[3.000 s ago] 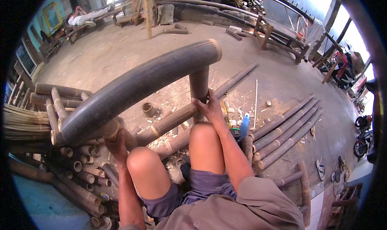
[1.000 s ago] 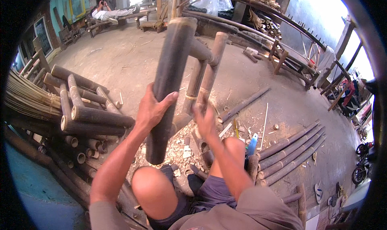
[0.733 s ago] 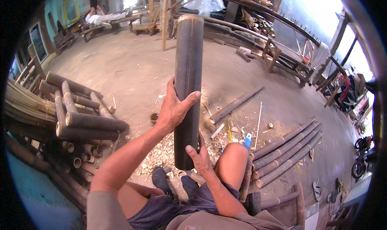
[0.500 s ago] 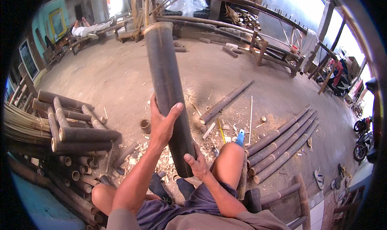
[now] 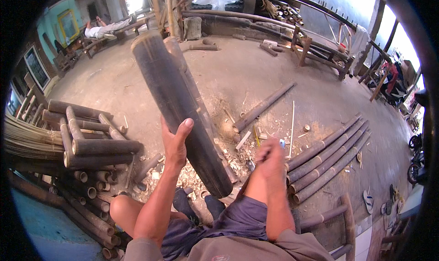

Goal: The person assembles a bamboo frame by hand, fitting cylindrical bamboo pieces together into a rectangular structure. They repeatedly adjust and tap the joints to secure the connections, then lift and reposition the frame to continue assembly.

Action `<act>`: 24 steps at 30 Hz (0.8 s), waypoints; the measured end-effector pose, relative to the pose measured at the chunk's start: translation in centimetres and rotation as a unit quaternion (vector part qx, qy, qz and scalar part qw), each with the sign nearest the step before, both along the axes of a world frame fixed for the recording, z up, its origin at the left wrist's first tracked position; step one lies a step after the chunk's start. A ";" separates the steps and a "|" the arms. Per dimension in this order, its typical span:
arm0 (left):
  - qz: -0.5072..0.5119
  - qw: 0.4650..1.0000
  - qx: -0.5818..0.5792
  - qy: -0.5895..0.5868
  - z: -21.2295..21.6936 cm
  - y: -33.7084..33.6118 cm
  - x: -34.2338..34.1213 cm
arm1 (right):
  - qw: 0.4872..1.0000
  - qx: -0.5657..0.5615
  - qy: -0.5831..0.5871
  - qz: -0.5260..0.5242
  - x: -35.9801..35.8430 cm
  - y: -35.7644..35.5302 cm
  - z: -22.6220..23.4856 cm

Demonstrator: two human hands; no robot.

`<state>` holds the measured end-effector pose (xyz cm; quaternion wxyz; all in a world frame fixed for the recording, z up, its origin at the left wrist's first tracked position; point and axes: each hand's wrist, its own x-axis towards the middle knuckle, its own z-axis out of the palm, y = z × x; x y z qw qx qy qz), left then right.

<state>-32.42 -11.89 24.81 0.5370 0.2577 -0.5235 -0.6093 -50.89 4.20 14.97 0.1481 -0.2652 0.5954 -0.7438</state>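
Observation:
A thick dark bamboo pole [image 5: 183, 110] stands tilted, its top leaning up and to the left, its lower end [image 5: 219, 188] near my knees. A paler bamboo piece [image 5: 190, 78] shows just behind it. My left hand [image 5: 176, 144] grips the dark pole at mid-height, thumb up along its side. My right hand [image 5: 271, 158] is off the pole, blurred above my right knee; I cannot tell how its fingers stand. I sit with both bare knees up, in dark shorts.
Cut bamboo sections [image 5: 91, 146] are stacked at the left beside a bundle of thin strips [image 5: 25, 139]. Several long poles [image 5: 329, 153] lie at the right, one pole [image 5: 263, 107] ahead among wood chips [image 5: 238, 158]. Bamboo frames [image 5: 320, 43] stand behind; a person [image 5: 107, 28] lies on a far bench.
The pole has tipped further to the left. My right hand has come off the pole's lower end and moved right over my knee. My left hand keeps its grip.

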 end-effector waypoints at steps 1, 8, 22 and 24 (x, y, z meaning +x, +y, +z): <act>-0.001 1.000 -0.005 0.013 -0.2 0.2 0.2 | 0.997 0.018 0.069 -0.030 -0.7 -0.1 0.1; 0.056 0.998 -0.027 0.033 -1.0 0.8 -0.8 | 0.864 -0.089 -0.473 0.146 4.0 -3.5 -0.9; -0.039 0.998 -0.035 -0.040 -1.5 0.5 -3.2 | 0.992 -0.004 0.130 -0.007 5.4 -2.3 2.9; -0.077 0.988 -0.040 -0.127 -1.9 0.1 -3.9 | 0.923 0.107 0.366 -0.050 5.1 -2.1 3.6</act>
